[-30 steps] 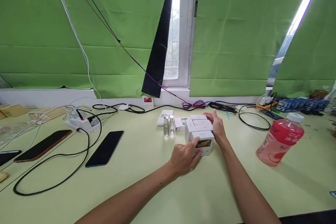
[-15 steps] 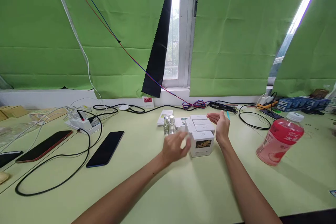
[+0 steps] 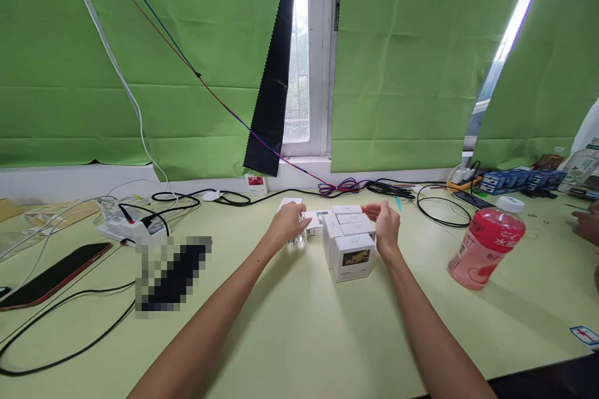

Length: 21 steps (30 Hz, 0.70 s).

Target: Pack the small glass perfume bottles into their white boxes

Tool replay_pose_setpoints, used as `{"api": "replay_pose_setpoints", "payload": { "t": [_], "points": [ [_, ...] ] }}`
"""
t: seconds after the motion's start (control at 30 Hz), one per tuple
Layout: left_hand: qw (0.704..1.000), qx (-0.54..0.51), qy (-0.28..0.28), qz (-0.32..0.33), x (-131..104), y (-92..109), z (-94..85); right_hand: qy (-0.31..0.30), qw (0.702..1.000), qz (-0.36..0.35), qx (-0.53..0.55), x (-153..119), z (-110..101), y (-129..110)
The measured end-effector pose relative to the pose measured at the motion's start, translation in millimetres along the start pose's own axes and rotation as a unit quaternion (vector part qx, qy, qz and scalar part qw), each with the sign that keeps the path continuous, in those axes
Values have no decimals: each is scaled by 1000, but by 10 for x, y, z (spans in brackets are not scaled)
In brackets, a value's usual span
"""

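Several small white boxes [image 3: 354, 260] stand grouped on the pale green table [image 3: 299, 336], the front one showing a dark picture with a yellow plant. My left hand [image 3: 287, 225] is over the small glass bottles [image 3: 296, 239] left of the boxes, its fingers curled around their tops. My right hand [image 3: 386, 227] rests at the right side of the group, fingers apart and palm toward the boxes, holding nothing. Behind the bottles and my left hand, a flat white box [image 3: 289, 201] is partly hidden. Another white box [image 3: 316, 222] lies between the bottles and the group.
A pink drink bottle [image 3: 486, 243] stands at the right. Left are a pixelated dark phone [image 3: 175, 274], a red-edged phone [image 3: 56, 274] and a white power strip [image 3: 133, 227] with cables. Black cables [image 3: 388, 189] run along the back. Another person's hand [image 3: 587, 224] shows at the right edge.
My left hand has moved left and back from the front box to the glass bottles and closed around them. My right hand stays beside the boxes. The view has shifted to the right.
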State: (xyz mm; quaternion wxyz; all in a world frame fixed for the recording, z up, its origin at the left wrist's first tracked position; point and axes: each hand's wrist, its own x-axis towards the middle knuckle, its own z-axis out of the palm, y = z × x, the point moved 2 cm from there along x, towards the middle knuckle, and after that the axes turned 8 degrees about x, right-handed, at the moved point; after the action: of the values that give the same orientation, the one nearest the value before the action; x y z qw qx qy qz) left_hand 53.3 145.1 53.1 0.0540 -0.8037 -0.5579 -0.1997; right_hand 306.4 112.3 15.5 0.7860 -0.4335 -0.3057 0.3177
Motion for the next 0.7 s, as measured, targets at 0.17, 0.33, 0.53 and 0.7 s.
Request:
{"api": "replay_pose_setpoints", "payload": {
  "t": [0.17,0.33,0.53,0.7],
  "points": [
    [999,9,-30,2,-30,-7,37,2,1000,4,-2,-2,1,-16],
    [998,20,-52,-2,-116,5,-20,3,1000,7,-5,-14,0,-24],
    [996,37,-79,-18,-259,30,-93,4,1000,11,-5,-15,4,-29],
    [992,45,-109,-38,-417,49,-178,1,1000,11,-15,-11,-2,-24]
  ]
}}
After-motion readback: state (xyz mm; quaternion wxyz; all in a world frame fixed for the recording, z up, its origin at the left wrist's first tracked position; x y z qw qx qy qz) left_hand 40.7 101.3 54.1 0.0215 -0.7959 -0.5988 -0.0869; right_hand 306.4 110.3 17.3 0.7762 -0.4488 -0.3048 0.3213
